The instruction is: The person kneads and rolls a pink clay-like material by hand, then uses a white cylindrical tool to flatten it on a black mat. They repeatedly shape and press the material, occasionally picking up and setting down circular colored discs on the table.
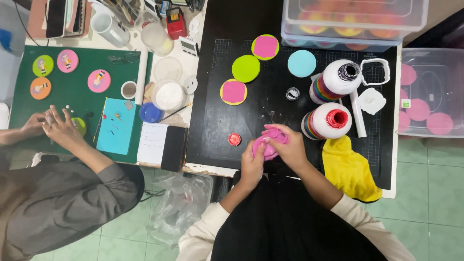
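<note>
Head view, looking straight down. Both hands are wrapped around a lump of pink clay (270, 142) right at the near edge of the black cutting mat (212, 121). The left hand (253, 162) has fingers curled shut on the lower side of it, and the right hand (290, 145) is closed over the top, so it's squeezed between them.

Open space on the mat is mostly to the left of the hands, with only a small red cap (234, 139) sitting there. On the right it's tight: a white bottle with a red opening (328, 121) stands just beside the right hand, another white bottle (338, 77) sits behind it, and a yellow cloth (349, 169) hangs over the near edge. Further back are round discs, two pink-on-yellow (234, 92), one lime green (246, 68) and one light blue (301, 63), then clear plastic bins (355, 19) along the far edge.

To the left, another person (63, 193) in a grey sleeve works at a green mat (72, 101) with small decorated discs (98, 80). The floor is pale green tile (430, 193).
</note>
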